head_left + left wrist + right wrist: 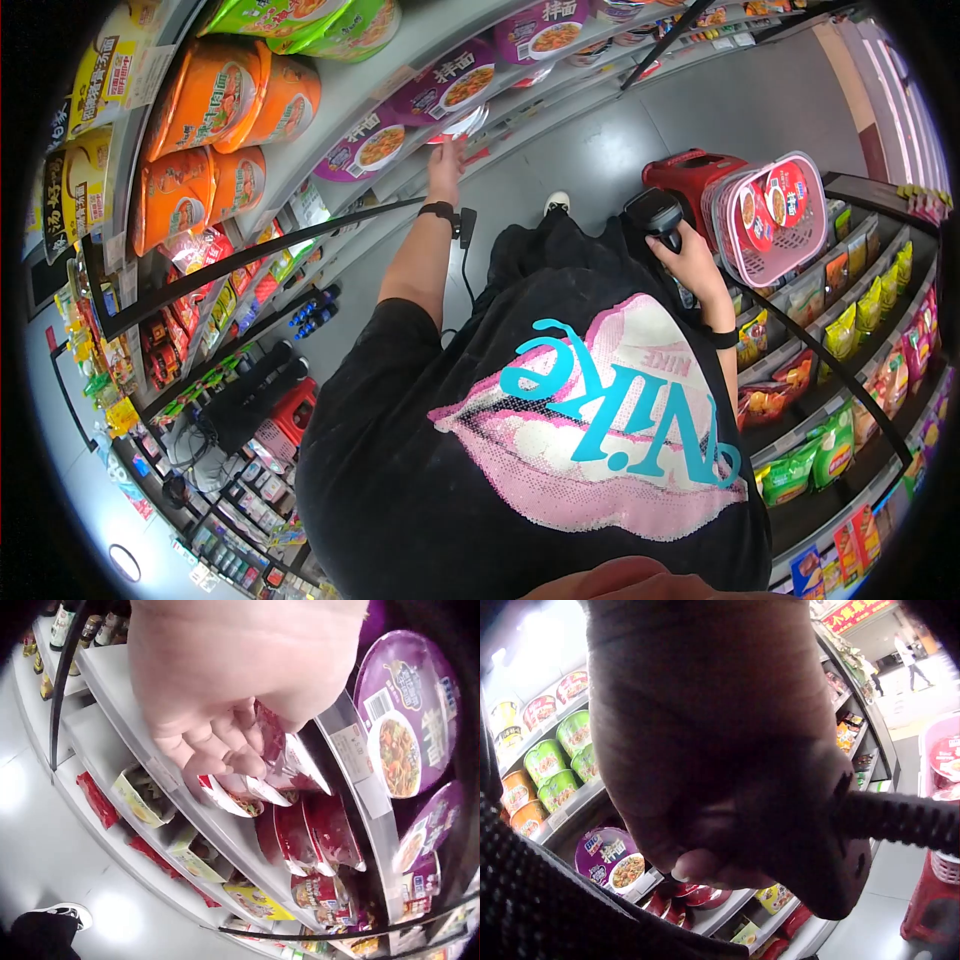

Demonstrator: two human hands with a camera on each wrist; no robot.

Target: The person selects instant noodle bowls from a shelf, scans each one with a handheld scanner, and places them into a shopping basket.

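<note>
My left hand point(447, 172) reaches to the shelf on the left. In the left wrist view its fingers curl round a red noodle bowl point(301, 766) with a white rim, and the palm hides part of it. More red bowls point(319, 829) stand on edge beside it, below large purple noodle bowls point(396, 746). On the other side my right hand point(692, 262) grips a black handheld scanner point(655, 212). In the right wrist view the hand hides much of the scanner, whose coiled cable point(900, 819) runs off to the right.
A pink basket point(808, 240) with red noodle bowls point(788, 190) inside sits on a red plastic stool point(690, 168) at the right. Snack shelves point(800, 330) stand behind it. Orange noodle tubs point(205, 100) line the left shelves. Farther back, a person point(245, 410) is near another red stool point(293, 408).
</note>
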